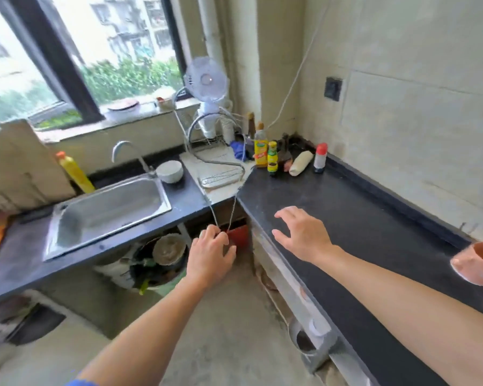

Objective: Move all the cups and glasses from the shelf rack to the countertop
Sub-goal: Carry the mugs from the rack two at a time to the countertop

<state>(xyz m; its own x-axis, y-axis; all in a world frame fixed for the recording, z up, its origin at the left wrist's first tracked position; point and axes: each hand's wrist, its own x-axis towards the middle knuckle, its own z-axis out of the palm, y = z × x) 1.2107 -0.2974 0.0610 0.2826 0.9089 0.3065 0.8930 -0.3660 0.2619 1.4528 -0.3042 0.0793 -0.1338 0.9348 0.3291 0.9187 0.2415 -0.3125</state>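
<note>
The fingers [221, 238] of the left hand [211, 257] are curled in together, pinching a thin grey cord [210, 211]. Its two strands climb from the hand toward the chrome wire shelf rack [221, 179] in the corner, and motion blur makes it hard to tell whether it is cord or wire. This hand hangs in front of and below the rack, off the counter's edge.

The right hand [304, 238] is palm down with its fingers [286, 213] spread and slightly bent, holding nothing. It lies over the near edge of the dark stone countertop [374, 232], in front of the rack and to its right. Whether it touches the surface cannot be told.

A pink rounded cup [477, 263] sits on the countertop well to the right of the rack and nearer the camera. It is cut off by the frame edge and smeared, so its tilt is unclear. Pale shapes on the rack's rear part are too blurred to name — a white fan [205, 79] rises just behind it.
</note>
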